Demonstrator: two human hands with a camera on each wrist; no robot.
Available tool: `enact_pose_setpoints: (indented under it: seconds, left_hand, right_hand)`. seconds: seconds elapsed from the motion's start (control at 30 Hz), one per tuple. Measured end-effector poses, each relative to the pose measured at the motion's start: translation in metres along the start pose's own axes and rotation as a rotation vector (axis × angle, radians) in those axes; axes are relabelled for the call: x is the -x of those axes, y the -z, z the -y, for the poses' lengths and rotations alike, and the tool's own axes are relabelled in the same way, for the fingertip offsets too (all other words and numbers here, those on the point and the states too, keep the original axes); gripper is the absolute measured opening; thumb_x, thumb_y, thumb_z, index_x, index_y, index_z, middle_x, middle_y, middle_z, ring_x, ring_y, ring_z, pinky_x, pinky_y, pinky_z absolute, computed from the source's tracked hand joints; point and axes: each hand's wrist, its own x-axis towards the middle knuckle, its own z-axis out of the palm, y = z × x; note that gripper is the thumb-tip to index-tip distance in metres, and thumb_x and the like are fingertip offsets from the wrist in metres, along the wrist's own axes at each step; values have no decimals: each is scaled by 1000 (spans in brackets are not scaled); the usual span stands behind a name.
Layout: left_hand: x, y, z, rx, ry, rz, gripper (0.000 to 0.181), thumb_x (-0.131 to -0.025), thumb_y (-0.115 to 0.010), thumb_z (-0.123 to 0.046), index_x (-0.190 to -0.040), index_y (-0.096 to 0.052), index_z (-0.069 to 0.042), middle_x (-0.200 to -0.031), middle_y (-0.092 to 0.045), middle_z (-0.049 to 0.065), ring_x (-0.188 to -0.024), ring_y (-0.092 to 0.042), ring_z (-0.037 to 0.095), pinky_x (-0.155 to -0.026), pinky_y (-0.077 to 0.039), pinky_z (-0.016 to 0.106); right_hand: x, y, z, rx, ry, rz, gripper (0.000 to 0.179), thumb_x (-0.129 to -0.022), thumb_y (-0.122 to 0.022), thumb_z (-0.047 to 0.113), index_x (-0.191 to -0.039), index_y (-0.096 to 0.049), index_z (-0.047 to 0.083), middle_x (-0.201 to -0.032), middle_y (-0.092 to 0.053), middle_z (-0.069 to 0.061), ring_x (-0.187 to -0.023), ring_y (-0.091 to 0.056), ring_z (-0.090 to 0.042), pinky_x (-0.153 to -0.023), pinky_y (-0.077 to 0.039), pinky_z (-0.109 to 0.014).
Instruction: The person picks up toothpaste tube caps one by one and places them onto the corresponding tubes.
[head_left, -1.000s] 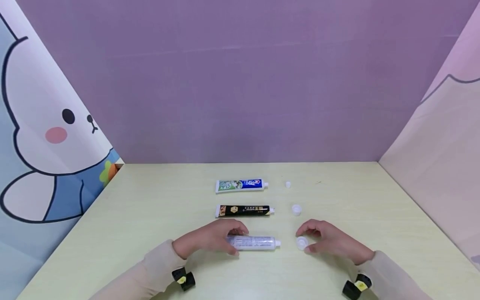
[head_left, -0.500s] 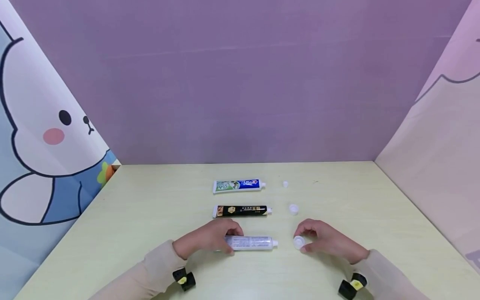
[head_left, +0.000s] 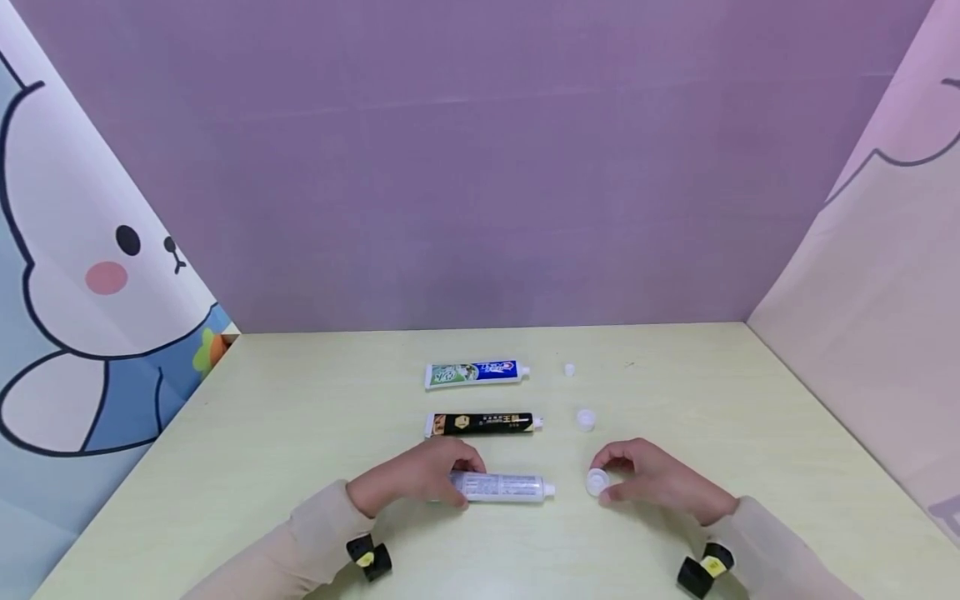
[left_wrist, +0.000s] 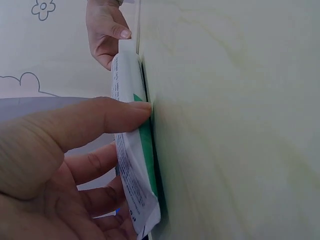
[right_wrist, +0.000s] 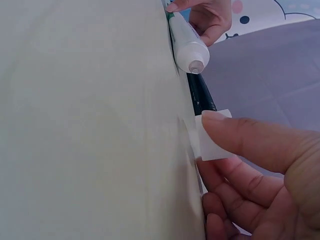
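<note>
My left hand (head_left: pixel 420 477) grips a white toothpaste tube (head_left: pixel 510 487) lying on the table, its uncapped nozzle facing right. In the left wrist view, the thumb lies across the near side of the tube (left_wrist: pixel 129 85), where a green stripe shows, and the other fingers are behind it. To the right of the nozzle, my right hand (head_left: pixel 660 481) pinches a white cap (head_left: pixel 597 481) between thumb and fingers, close over the tabletop. The right wrist view shows the thumb on the cap (right_wrist: pixel 212 142), with the bare nozzle (right_wrist: pixel 196 66) a short gap away.
Behind the white tube lies a black toothpaste tube (head_left: pixel 483 423), with a white cap (head_left: pixel 586 419) to its right. Farther back are a blue-and-green toothpaste tube (head_left: pixel 474 373) and a smaller cap (head_left: pixel 569 369). A purple wall panel (head_left: pixel 480 208) borders the table's far edge.
The right thumb and fingers have drawn in slightly around the cap. The tubes and caps keep their places on the table, while the head view has shifted a little.
</note>
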Motion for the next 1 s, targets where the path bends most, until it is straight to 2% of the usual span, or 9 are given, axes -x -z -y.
enact_pose_setpoints:
  seconds: [0.37, 0.6, 0.8, 1.0]
  left_hand:
    - [0, 3, -1, -33, -18, 26, 35, -64, -80, -3, -95, -68, -14, -90, -64, -10, -80, -54, 3, -80, -44, 25]
    - [1, 3, 0, -29, -15, 39, 35, -63, -79, -4, -94, -66, -16, -90, -64, -8, -81, -55, 5, -78, -44, 26]
    - [2, 1, 4, 8, -27, 36, 36, -65, -75, -5, -96, -63, -17, -91, -62, -7, -81, -53, 8, -72, -44, 25]
    - [3, 1, 10, 23, -46, 15, 33, -67, -71, -8, -98, -65, -16, -91, -60, -9, -78, -52, 7, -69, -42, 23]
  right_hand:
    - [-2, 2, -2, -72, -6, 16, 24, -75, -76, 7, -95, -64, 2, -92, -64, -4, -84, -56, -8, -77, -47, -21]
    - [2, 2, -5, -95, 27, 39, 23, -76, -75, 8, -95, -64, 0, -89, -65, -3, -82, -56, -8, -75, -46, -21]
    - [2, 3, -3, -92, 43, 52, 22, -77, -74, 7, -95, -64, 1, -87, -64, -3, -80, -55, -7, -73, -46, -20]
    - [1, 2, 2, -62, 43, 36, 21, -77, -74, 9, -95, -65, 3, -89, -65, -3, -83, -57, -9, -78, -46, -22]
